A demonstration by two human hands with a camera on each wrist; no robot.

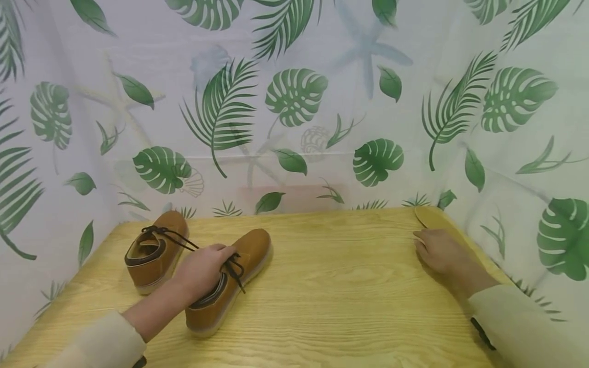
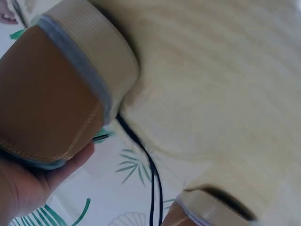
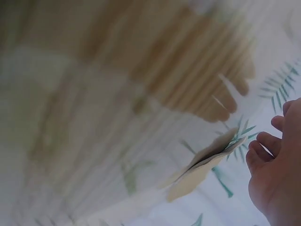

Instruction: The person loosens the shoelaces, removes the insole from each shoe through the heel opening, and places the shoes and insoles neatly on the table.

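My left hand (image 1: 202, 270) grips a brown leather lace-up shoe (image 1: 254, 245) from above, across its dark laces and opening. In the left wrist view, the shoe's pale ridged sole edge (image 2: 101, 47) shows above the left thumb (image 2: 70, 165). The matching shoe (image 1: 154, 271) stands just left of it, a dark lace (image 1: 177, 239) stretching from it toward the left hand. My right hand (image 1: 444, 253), fingers loosely bent, is beside thin tan insole-shaped pieces (image 1: 432, 217) at the table's right edge. In the right wrist view, the layered pieces (image 3: 202, 172) lie apart from those fingers.
The shoes are on a yellow wood-grain table (image 1: 340, 296). White cloth printed with green leaves (image 1: 299, 97) rises behind the table and along both sides, close to its back and right edges.
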